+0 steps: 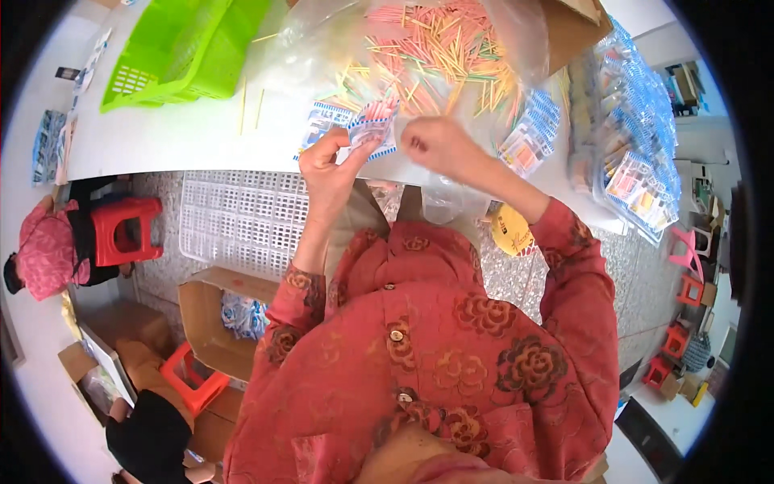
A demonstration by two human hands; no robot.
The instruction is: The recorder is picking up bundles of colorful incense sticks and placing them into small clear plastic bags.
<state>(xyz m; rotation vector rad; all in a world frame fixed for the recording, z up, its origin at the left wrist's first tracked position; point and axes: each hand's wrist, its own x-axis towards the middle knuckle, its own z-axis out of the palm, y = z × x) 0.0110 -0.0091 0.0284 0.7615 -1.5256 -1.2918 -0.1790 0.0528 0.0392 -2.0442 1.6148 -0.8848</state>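
My left hand (329,165) pinches a small printed plastic packet (372,121) with blue-striped edges at the table's near edge. Another blue-and-white packet (320,123) lies right behind that hand. Close to the held packet, my right hand (443,148) is curled closed and slightly blurred; whatever its fingers hold is hidden. Beyond both hands a heap of thin pink, yellow and green sticks (451,40) spreads over a clear plastic bag (310,40). A short stack of similar packets (532,133) lies to the right of my right hand.
A green basket (173,60) stands at the far left of the white table (218,133). Many packets (637,121) fill a clear container on the right. A cardboard box (576,28) is behind the sticks. Below are a white crate (234,218) and an open carton (201,310); two people sit left.
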